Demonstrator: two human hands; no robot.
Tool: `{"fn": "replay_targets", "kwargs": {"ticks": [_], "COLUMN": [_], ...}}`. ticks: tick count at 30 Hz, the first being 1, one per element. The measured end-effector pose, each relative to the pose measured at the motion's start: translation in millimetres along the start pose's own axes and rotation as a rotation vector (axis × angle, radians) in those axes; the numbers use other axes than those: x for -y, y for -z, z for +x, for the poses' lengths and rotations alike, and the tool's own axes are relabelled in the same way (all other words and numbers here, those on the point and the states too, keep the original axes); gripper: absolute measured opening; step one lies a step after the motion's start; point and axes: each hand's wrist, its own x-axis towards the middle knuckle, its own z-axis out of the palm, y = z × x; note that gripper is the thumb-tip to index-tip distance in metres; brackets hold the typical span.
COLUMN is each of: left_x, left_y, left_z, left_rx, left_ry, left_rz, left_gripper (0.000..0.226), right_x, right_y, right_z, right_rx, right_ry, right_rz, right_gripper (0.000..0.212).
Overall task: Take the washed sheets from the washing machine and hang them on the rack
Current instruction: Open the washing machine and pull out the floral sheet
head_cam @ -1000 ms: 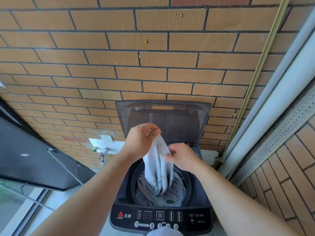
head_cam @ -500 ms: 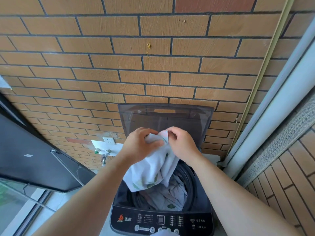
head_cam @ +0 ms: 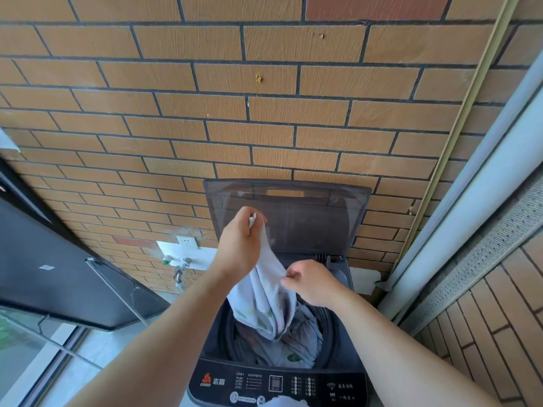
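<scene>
Sheet [head_cam: 266, 301] hangs from the left grip [head_cam: 239, 248], whose curled fingers clamp its top corner above the washing machine [head_cam: 211, 342]. Lower and to the right of it, the right grip [head_cam: 314, 284] pinches a fold of the same cloth. Below both grips the rest lies bunched in the drum [head_cam: 326, 324], in front of the raised lid [head_cam: 308, 218].

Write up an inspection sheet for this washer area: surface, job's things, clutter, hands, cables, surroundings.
Surface: washer, lid raised.
Job's things: sheet partly out of the drum; more laundry inside; rack not seen.
Clutter: nothing seen.
Hands: left hand grips the sheet's top end, held high; right hand pinches it lower down.
Cables: nothing seen.
Surroundings: brick wall, socket and tap left of the washer, open window farther left.
</scene>
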Motion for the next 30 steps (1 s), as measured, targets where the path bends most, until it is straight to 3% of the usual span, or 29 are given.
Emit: {"fn": "replay_targets", "kwargs": {"ticks": [5, 8, 10, 14, 18, 22, 24, 26, 28, 30], "left_x": [14.3, 30.6, 33.9, 28.7, 16.1, 15.4, 20.0, 28.3, 32.1, 30.5], "left_y": [1.1, -2.1, -2.8, -2.8, -5.2, -6.1, -6.2, -6.5, -4.2, 1.1], "left_z": [6.0, 8.6, 8.1, 8.9, 5.7, 9.0, 12.6, 14.9, 13.3, 8.8], "left_rx": [0.256, 0.340, 0.321, 0.192, 0.148, 0.064, 0.026, -0.014, 0.012, 0.168], "left_ry": [-0.083, -0.184, -0.198, -0.096, -0.005, -0.032, 0.003, 0.037, 0.051, 0.029], "left_rz": [0.304, 0.402, 0.427, 0.282, 0.184, 0.147, 0.126, 0.151, 0.124, 0.027], "left_gripper": [0.056, 0.034, 0.017, 0.013, 0.028, 0.025, 0.011, 0.011, 0.019, 0.042], "right_x": [-1.7, 10.3, 14.9, 8.7, -3.9, -14.9, -12.5, -3.9, 7.4, 18.5], "right_y": [1.8, 8.6, 10.1, 9.6, -0.3, -9.9, -8.4, -5.4, -1.5, 3.5], "right_z": [1.6, 4.5, 6.1, 6.7, 10.9, 14.1, 12.9, 12.4, 12.3, 12.9], "right_rx": [-0.163, -0.298, -0.327, -0.229, -0.077, 0.035, -0.009, -0.090, -0.168, -0.215], "right_ry": [-0.033, 0.045, 0.092, 0.102, 0.069, 0.018, -0.001, 0.011, 0.062, 0.131], "right_rz": [0.153, 0.284, 0.285, 0.265, 0.023, -0.057, 0.005, 0.129, 0.239, 0.302], "right_gripper": [0.021, 0.022, 0.021, 0.022, 0.038, 0.030, 0.028, 0.028, 0.027, 0.026]}}
